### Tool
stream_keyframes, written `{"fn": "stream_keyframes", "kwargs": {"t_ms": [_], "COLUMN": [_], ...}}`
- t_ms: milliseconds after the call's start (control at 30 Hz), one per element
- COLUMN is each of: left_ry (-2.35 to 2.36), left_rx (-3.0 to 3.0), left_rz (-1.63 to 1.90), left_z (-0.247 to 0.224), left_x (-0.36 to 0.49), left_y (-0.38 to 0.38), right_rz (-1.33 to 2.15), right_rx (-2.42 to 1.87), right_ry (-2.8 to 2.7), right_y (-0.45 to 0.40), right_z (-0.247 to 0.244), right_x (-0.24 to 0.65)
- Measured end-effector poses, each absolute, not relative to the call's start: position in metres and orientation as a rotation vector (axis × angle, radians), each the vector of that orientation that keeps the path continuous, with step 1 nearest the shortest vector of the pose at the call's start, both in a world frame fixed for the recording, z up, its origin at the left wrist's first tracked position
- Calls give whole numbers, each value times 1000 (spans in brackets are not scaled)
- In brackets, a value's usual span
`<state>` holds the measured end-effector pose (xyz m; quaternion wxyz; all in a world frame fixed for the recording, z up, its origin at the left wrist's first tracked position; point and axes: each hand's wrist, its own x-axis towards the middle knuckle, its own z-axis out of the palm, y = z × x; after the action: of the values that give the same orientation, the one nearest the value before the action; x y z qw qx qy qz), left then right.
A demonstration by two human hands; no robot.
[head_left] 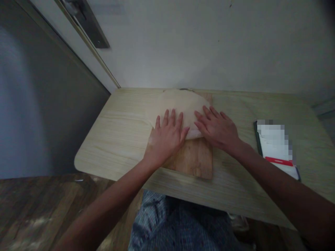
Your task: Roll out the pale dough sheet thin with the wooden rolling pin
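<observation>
A thin, pale, roughly round sheet [180, 99] lies over the back part of a wooden board [193, 157] and hangs past its left side. My left hand [169, 134] rests flat on the near left part of the sheet with its fingers spread. On the sheet's right edge lies my right hand [218, 127], palm down, its fingers apart and pointing left and away. The two thumbs are a short way from each other. What the sheet is made of cannot be told.
The light wooden table [112, 139] stands against a pale wall [183, 45]. A phone [274, 139] with a lit screen lies at the right. A metal ring [186, 89] shows behind the sheet. A door handle plate [91, 28] is at the upper left.
</observation>
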<state>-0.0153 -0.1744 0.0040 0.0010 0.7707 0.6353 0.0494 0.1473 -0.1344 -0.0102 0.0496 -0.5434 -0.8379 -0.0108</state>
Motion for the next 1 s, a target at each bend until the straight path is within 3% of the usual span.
{"fn": "stream_keyframes", "kwargs": {"t_ms": [633, 1000], "left_ry": [1885, 2139], "left_rx": [2604, 2425], "left_rz": [406, 286], "left_z": [-19, -4], "left_x": [-3, -10], "left_y": [-258, -178], "right_rz": [-206, -158], "right_rx": [-1491, -1715], "right_ry": [-2439, -2374], "right_y": [-215, -143], "right_z": [-32, -12], "right_x": [174, 139]}}
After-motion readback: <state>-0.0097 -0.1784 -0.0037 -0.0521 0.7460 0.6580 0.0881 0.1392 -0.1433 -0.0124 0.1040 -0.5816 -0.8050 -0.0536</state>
